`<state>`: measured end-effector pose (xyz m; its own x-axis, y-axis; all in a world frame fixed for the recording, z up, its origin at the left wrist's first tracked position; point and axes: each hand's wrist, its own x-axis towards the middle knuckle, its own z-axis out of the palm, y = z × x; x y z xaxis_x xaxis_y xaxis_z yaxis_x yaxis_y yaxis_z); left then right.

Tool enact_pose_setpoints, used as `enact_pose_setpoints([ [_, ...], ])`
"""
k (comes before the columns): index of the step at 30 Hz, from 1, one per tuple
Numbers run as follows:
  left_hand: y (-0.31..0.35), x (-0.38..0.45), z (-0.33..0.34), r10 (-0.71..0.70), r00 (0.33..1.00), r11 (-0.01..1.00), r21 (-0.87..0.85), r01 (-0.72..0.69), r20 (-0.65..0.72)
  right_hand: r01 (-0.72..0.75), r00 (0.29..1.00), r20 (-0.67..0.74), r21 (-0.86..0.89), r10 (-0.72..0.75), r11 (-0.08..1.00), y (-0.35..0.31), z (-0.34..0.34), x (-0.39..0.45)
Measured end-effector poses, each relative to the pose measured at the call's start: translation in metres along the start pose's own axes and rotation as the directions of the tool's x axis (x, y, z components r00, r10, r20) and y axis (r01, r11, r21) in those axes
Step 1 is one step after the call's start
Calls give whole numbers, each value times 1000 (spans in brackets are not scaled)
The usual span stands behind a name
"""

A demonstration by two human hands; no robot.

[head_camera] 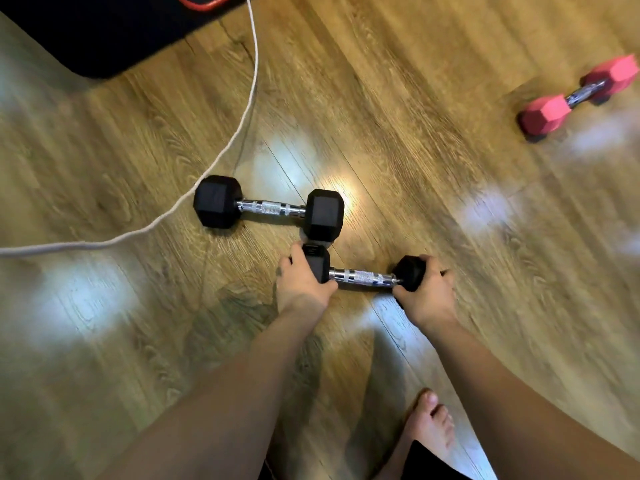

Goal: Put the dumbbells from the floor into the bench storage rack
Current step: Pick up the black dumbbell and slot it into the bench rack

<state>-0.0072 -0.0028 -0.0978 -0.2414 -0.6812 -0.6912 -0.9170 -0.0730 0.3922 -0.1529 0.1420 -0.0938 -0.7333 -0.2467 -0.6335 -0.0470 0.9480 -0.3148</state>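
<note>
Your left hand (304,282) and right hand (427,287) clasp the near dumbbell's (360,276) heads; lift level, clear of the far dumbbell (268,209).

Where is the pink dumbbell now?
In the head view, the pink dumbbell lies alone on the wooden floor at upper right, far from both black dumbbells.

- Black dumbbells: two, a far black dumbbell (268,208) and a near black dumbbell (363,273)
- Red dumbbell (581,93): one
- White cord (242,133): one
- Dark mat (104,32): one
- Hands: two, left hand (303,284) and right hand (427,292)
</note>
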Motion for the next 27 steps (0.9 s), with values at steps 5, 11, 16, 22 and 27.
enact_pose_setpoints([
  [5,18,-48,-45,-2,1000,1000,11,2,29,7,1000,24,21,-7,1000,-12,-42,-47],
  [11,79,-110,-136,-4,1000,1000,30,4,18,77,997,-10,59,-76,995,-64,-122,-98],
  [16,133,-137,-212,43,999,999,-31,-43,-11,172,983,-70,73,-167,982,-132,-189,-122],
  [22,176,-96,-281,70,997,997,-47,-69,12,236,968,-105,63,-229,970,-215,-217,-94],
  [27,201,-42,-308,39,999,994,-101,-40,-6,240,968,-86,10,-238,971,-273,-224,-48],
])
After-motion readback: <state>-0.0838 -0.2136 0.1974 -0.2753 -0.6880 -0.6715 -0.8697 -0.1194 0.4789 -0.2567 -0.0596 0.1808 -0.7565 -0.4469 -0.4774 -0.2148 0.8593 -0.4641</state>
